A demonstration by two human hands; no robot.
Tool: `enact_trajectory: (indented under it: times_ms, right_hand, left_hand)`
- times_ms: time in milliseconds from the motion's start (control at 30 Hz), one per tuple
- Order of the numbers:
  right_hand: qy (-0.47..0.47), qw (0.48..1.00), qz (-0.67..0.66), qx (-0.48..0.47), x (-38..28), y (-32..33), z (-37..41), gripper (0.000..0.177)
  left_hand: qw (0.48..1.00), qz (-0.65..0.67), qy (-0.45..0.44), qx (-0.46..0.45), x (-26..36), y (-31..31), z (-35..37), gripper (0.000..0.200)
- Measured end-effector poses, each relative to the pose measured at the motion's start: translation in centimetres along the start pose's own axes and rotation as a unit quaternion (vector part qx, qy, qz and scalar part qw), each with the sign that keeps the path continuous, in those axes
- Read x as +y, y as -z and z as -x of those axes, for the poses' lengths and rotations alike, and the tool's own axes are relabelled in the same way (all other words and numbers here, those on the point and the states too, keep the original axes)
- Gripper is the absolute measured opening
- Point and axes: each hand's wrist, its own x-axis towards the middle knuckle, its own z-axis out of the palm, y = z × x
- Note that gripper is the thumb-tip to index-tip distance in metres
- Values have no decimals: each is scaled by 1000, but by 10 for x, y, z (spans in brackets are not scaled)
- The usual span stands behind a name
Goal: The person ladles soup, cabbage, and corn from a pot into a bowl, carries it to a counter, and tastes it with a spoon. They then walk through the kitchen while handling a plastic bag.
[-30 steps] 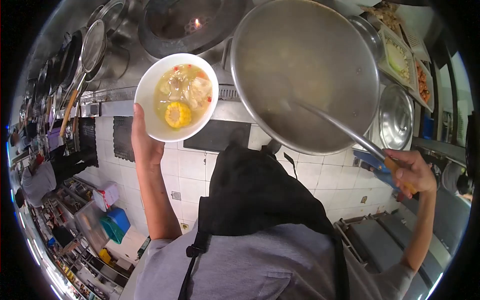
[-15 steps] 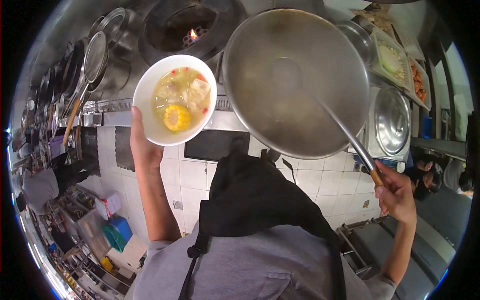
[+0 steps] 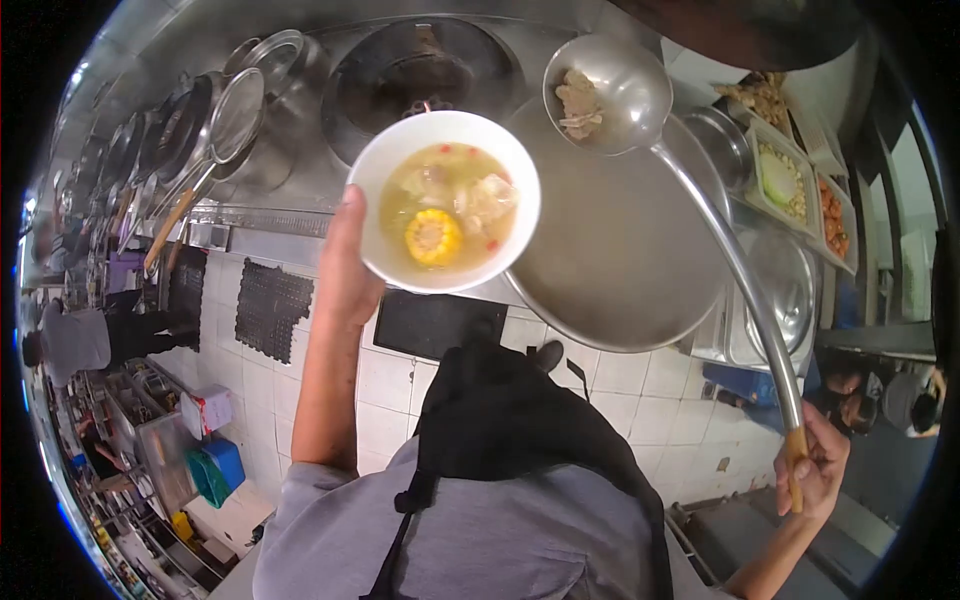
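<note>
My left hand (image 3: 350, 260) grips a white bowl (image 3: 372, 228) by its left rim, thumb on the edge. Inside it is a pale broth with a piece of corn (image 3: 432, 237), pale chunks and small red bits. My right hand (image 3: 812, 462) is closed round the wooden handle end of a long metal ladle (image 3: 735, 250). The ladle's head is raised over the far side of a large steel pot (image 3: 620, 345) and carries a brownish lump of meat (image 3: 579, 104). Cloudy liquid fills the pot, and the bowl overlaps its left edge.
A wok burner (image 3: 350, 85) lies beyond the bowl. Handled strainers (image 3: 238, 115) hang or rest at the left. On the right are food trays (image 3: 785, 185), an orange-filled tray (image 3: 833, 220) and a steel lid (image 3: 785, 290). Other people (image 3: 75, 335) stand at the far left and right.
The ladle's head has risen out of the pot's liquid, now holding meat. My left hand has carried the bowl rightward, over the pot's edge. My right hand has moved lower in view.
</note>
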Motion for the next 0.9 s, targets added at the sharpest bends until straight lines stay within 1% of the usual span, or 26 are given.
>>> enact_trajectory:
  times_ms: [67, 200, 233, 333, 367, 467, 567, 667, 700, 767, 800, 867, 900]
  right_hand:
    - [18, 1000, 2, -8, -2, -1, 2, 69]
    - [44, 996, 63, -35, 8, -6, 5, 67]
    - [18, 997, 77, -14, 5, -13, 5, 65]
    - [98, 968, 231, 21, 23, -8, 4, 62]
    - [59, 961, 267, 31, 12, -13, 5, 60]
    - [76, 937, 337, 49, 14, -1, 11, 59]
    - [27, 936, 340, 86, 11, 8, 6, 59]
    - [10, 954, 286, 85, 5, -7, -10, 53]
    - [60, 927, 359, 92, 20, -8, -20, 52]
    - [86, 880, 460, 77, 26, -25, -40, 49]
    - [64, 868, 489, 56, 23, -40, -56, 48]
    - [166, 763, 624, -23, 36, -46, -83, 50]
    - [105, 772, 627, -21, 38, -57, -93, 50]
  left_hand:
    - [1000, -7, 2, -25, -3, -4, -5, 57]
    - [999, -2, 10, -43, 0, -22, -5, 57]
    - [999, -1, 11, -47, 0, -25, -5, 57]
    - [998, 2, 16, -59, -2, -30, -7, 56]
    - [998, 0, 16, -59, -3, -30, -7, 57]
    - [998, -9, 17, -53, -4, -31, -4, 58]
    - [999, -10, 16, -48, -6, -27, -5, 59]
    - [999, -12, -3, -43, -10, -20, -4, 60]
    - [999, -14, -10, -42, -10, -16, -2, 60]
    - [1000, -10, -15, -25, -8, -6, 4, 60]
    - [1000, -9, -14, -19, -6, -1, 7, 60]
    - [1000, -12, -5, 13, -2, 13, 14, 59]
    - [999, -6, -13, 30, -5, 23, 16, 59]
